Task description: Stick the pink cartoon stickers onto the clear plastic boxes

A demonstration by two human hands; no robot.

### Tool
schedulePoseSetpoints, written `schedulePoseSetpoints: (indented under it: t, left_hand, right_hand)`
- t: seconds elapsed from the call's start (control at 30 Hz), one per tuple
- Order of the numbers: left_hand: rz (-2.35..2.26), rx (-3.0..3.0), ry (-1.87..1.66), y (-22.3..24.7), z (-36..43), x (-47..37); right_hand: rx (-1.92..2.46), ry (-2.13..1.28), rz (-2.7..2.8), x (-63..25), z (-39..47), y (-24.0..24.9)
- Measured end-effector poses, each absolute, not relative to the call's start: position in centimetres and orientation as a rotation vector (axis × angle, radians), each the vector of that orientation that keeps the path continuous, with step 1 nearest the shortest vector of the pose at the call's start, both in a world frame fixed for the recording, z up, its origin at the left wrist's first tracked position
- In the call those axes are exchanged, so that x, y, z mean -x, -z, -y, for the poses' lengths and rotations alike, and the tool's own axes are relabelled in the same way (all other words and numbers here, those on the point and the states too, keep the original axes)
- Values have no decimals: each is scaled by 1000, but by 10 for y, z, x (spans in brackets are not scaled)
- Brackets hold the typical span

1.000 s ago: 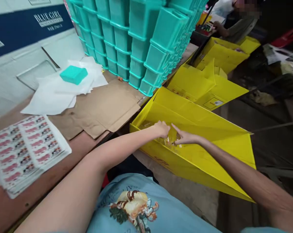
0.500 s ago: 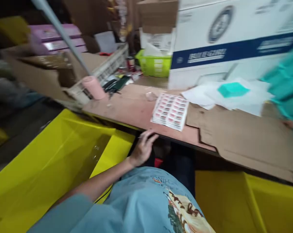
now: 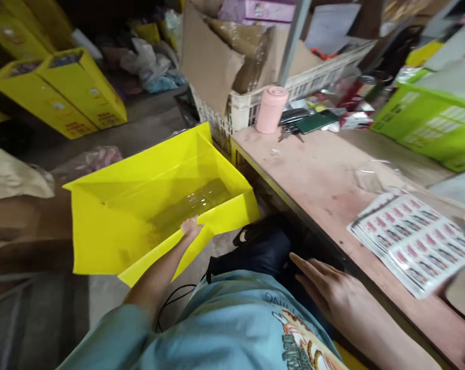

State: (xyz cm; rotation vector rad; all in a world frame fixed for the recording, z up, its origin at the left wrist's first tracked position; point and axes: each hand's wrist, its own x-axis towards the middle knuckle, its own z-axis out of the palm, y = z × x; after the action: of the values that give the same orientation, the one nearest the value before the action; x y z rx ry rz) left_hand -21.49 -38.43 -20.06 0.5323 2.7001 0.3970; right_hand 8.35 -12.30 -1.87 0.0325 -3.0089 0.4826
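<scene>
- Yellow box (image 3: 226,211): left of centre in the frame; probably light, thin-walled, bendy; best held by its rim.
- Left hand (image 3: 191,226): fingers curled at the near rim; cannot tell if clamped.
- Right hand (image 3: 334,290): lower right, fingers extended, slightly apart.

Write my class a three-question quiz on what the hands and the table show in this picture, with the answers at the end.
1. Which hand grips the edge of the open yellow box?
2. True or false: the pink tumbler stands upright on the table.
3. Choose one. The right hand is:
A) inside the box
B) wrapped around the tumbler
C) extended near the table's edge

Key:
1. The left hand.
2. True.
3. C.
</scene>
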Motion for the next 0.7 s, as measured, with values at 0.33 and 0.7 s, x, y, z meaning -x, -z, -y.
schedulePoseSetpoints:
  t: [0.33,0.7]
  left_hand:
    - [-2693,-183,-251,193,369,234]
    - [-2625,-97,10,198,360,239]
  right_hand:
    - [-238,-668,2824,36,96,46]
    - [-130,-881,2956,184,131,164]
